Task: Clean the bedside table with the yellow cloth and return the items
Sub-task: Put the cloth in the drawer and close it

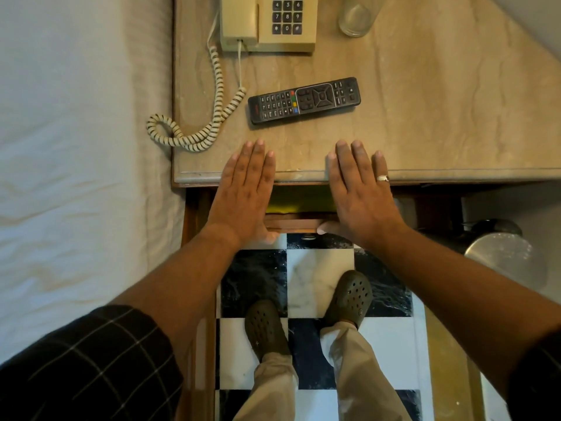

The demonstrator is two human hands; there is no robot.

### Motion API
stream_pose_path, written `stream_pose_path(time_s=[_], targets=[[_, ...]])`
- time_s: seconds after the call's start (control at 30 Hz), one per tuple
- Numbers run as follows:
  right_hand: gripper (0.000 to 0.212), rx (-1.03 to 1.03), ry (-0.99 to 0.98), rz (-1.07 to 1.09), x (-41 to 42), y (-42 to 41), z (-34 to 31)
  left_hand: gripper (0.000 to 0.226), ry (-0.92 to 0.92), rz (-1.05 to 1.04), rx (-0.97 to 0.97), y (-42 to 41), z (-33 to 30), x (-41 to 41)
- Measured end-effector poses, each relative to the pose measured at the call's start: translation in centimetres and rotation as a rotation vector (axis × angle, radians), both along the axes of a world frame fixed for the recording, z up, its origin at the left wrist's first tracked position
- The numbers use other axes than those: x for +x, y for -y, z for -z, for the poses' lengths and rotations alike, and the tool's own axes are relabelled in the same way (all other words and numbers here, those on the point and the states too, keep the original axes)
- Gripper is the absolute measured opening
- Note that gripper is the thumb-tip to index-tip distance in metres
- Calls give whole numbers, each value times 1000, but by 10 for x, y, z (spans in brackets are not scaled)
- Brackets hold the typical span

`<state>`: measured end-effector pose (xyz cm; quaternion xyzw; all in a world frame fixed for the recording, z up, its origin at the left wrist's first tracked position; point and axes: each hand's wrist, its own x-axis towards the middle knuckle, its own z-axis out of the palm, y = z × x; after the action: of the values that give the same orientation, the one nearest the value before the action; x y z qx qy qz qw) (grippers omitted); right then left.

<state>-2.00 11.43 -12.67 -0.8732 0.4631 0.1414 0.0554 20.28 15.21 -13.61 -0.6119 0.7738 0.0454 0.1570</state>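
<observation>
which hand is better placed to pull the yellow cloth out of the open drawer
Roughly even, slightly the right hand. Both hands lie flat over the table edge, and the yellow cloth shows between them. The left hand sits beside its left end; the right hand covers its right end.

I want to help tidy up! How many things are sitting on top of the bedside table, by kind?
Telephone: 1
Remote control: 1
Drinking glass: 1
Total: 3 things on the bedside table
</observation>
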Motion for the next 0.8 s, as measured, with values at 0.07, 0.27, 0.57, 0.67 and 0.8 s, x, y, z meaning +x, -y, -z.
stream_pose_path(time_s=[0.07, 0.27, 0.57, 0.67, 0.8], targets=[[146, 27, -25, -12, 0, 7, -2, 153, 10, 24, 3, 5, 0, 2], [146, -3, -74, -47, -2, 7, 0, 154, -1, 13, -1, 7, 0, 6], [89, -271, 64, 5, 1, 6, 33, 114, -34, -23, -129, 17, 10, 4], [77, -421, 120, 35, 2, 5, 51, 99, -40, -57, -198, 17, 18, 0], [53, -586, 261, 96, 10, 6, 70, 72, -64, -104, -386, 18, 34, -8]])
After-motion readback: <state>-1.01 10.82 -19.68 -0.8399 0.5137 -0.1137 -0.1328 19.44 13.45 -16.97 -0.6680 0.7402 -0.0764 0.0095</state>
